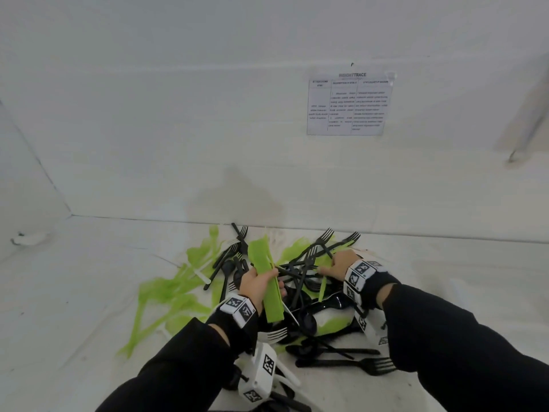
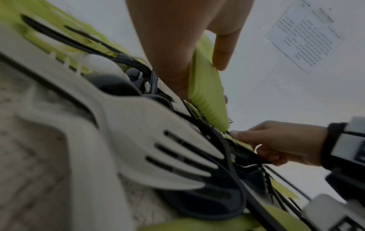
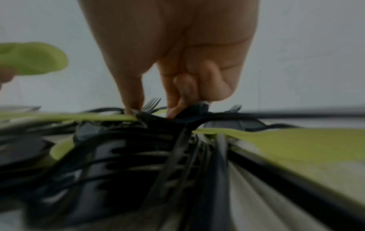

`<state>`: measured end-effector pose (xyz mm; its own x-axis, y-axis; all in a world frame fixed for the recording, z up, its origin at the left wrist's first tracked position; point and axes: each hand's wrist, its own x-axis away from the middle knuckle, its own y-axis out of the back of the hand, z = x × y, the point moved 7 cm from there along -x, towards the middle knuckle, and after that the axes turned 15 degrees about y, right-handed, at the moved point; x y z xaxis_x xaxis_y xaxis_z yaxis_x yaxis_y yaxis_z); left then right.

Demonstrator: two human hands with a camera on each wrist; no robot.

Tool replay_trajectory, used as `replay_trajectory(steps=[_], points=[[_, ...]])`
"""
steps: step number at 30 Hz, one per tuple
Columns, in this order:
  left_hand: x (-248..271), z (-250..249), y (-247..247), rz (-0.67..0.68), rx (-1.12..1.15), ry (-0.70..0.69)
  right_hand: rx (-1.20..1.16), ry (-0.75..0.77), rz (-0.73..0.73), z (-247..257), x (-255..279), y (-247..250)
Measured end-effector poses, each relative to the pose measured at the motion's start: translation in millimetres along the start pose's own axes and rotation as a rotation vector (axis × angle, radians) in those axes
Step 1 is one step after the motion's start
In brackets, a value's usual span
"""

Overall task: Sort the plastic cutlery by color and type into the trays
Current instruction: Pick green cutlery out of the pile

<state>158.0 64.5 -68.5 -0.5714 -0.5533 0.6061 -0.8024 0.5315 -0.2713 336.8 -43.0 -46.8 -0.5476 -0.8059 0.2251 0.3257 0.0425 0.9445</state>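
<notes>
Table (image 1: 89, 292), white-covered, carrying a tangled heap of black forks (image 1: 300, 272), spoons and green pieces beneath and between both hands. Left hand (image 1: 257, 285): fingers curled round a stacked bundle of green knives (image 1: 266, 281), held above the heap. Right hand (image 1: 338, 267): fingertips (image 3: 132, 103) pinching a green piece (image 3: 79, 116) among interlocked black handles. No tray is visible. Likely fault: lifting drags the meshed forks along, scattering cutlery or loosening the bundle.
</notes>
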Motion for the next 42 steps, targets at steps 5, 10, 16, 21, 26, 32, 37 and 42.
replay_trajectory(steps=[5, 10, 16, 21, 26, 32, 37, 42], points=[[-3, 3, 0, 0.02, -0.01, 0.003, 0.15, 0.014, 0.076, -1, -6, -3], [-5, 4, 0, 0.029, -0.033, 0.001, 0.125, -0.052, 0.082, -4, 5, 5], [-8, 7, -4, 0.034, -0.075, 0.019, 0.05, -0.084, 0.053, -7, -6, -7], [-6, 9, -6, 0.054, -0.072, 0.02, 0.187, -0.076, 0.062, -14, -3, -6], [-8, 10, -3, 0.055, -0.099, 0.02, 0.172, -0.077, -0.015, -19, -6, 5], [-6, 6, -1, 0.068, -0.091, 0.012, -0.118, -0.02, -0.473, -5, 13, 69], [-4, 7, -6, 0.105, -0.09, 0.037, -0.448, -0.009, -0.713, 8, 32, 106], [3, 11, -6, 0.13, -0.096, 0.031, -0.867, 0.025, -0.68, 17, 24, 83]])
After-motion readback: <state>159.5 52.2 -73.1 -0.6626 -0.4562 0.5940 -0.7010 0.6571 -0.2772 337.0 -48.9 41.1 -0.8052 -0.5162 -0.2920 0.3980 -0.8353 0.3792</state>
